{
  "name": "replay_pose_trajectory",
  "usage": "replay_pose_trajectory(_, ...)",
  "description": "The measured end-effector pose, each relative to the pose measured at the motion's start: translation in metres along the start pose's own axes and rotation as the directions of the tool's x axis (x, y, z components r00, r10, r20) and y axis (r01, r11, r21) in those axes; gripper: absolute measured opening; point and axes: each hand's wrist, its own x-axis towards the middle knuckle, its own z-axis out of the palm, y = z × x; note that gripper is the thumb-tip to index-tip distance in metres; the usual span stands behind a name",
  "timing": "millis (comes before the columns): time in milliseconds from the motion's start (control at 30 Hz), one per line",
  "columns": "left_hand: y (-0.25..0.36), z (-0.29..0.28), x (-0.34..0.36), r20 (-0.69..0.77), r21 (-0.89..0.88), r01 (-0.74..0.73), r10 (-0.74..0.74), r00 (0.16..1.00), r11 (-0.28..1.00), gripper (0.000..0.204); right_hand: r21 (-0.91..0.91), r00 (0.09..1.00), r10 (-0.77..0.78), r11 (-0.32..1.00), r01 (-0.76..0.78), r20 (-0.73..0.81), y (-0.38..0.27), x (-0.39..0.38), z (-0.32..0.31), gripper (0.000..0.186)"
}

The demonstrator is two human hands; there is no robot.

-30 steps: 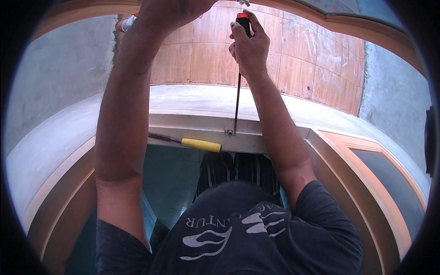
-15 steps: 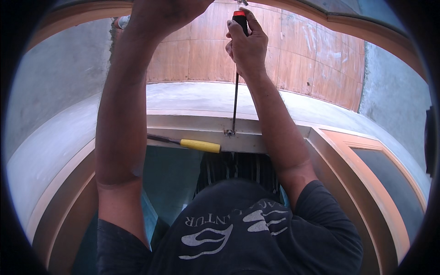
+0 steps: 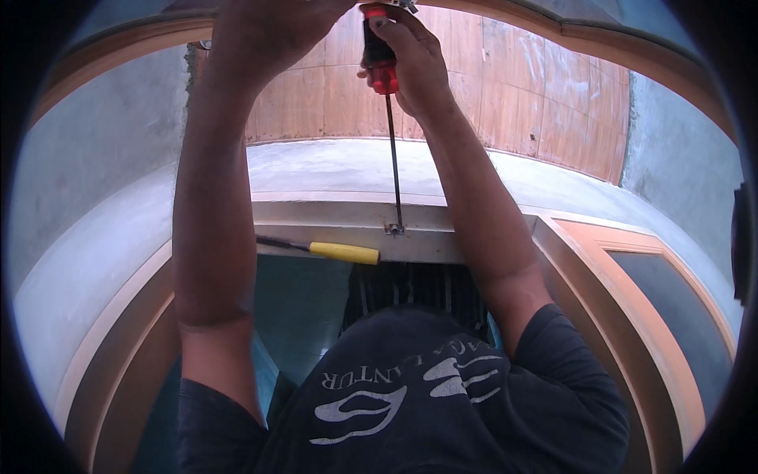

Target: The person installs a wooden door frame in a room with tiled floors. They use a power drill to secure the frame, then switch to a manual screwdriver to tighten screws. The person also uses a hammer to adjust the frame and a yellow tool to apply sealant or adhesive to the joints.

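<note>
My right hand [image 3: 414, 59] is closed on a screwdriver [image 3: 379, 39] with a black and red handle at the top centre. Its long thin shaft points down to beside a small metal fitting [image 3: 395, 228] on the frame's sill [image 3: 430, 241]; whether it touches is unclear. My left hand [image 3: 280, 20] is at the upper wooden frame [image 3: 513, 17], its fingers out of sight past the top edge. Another small metal fitting [image 3: 406, 6] shows by the screwdriver's handle end. A yellow-handled tool [image 3: 344, 253] with a dark blade lies on the sill, partly behind my left forearm.
A wood-look tiled surface [image 3: 545, 110] lies beyond a pale ledge [image 3: 332, 166], between grey plaster surfaces [image 3: 91, 126] at both sides. An orange-framed glass panel [image 3: 663, 292] is at the right. My dark shirt and striped legwear fill the lower middle.
My right hand and the screwdriver's handle have moved up and left, showing more of the handle and its red collar. My left hand has shifted slightly left.
</note>
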Motion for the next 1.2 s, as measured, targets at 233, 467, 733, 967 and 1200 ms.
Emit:
replay_pose_trajectory(233, -0.002, 0.008, -0.014, -0.018, -0.115, 0.139, -0.142, 0.99, 0.984, 0.011, 0.332, 0.982, 0.136, 0.928, -0.171, 0.129, 0.002, 0.009, -0.001, 0.034)
replay_pose_trajectory(467, -0.001, 0.016, -0.024, -0.085, -0.073, 0.158, -0.164, 0.983, 0.985, 0.015, 0.555, 0.832, 0.115, 0.694, -0.458, 0.543, 0.018, 0.02, -0.014, 0.026)
replay_pose_trajectory(733, -0.032, 0.036, -0.058, -0.184, -0.005, 0.128, -0.127, 0.975, 0.992, 0.033, 0.486, 0.892, 0.295, 0.757, -0.437, 0.342, 0.016, 0.017, -0.021, 0.017)
replay_pose_trajectory(967, -0.059, 0.039, -0.065, 0.007, -0.253, 0.384, -0.395, 0.919, 0.888, 0.041, 0.231, 0.92, 0.34, 0.896, -0.379, 0.193, 0.007, 0.008, 0.011, 0.021)
replay_pose_trajectory(1200, -0.015, 0.081, -0.124, 0.516, -0.589, 0.795, -0.689, 0.509, 0.147, 0.044, 0.318, 0.925, 0.361, 0.869, -0.379, 0.115, -0.019, 0.007, 0.0, 0.015)
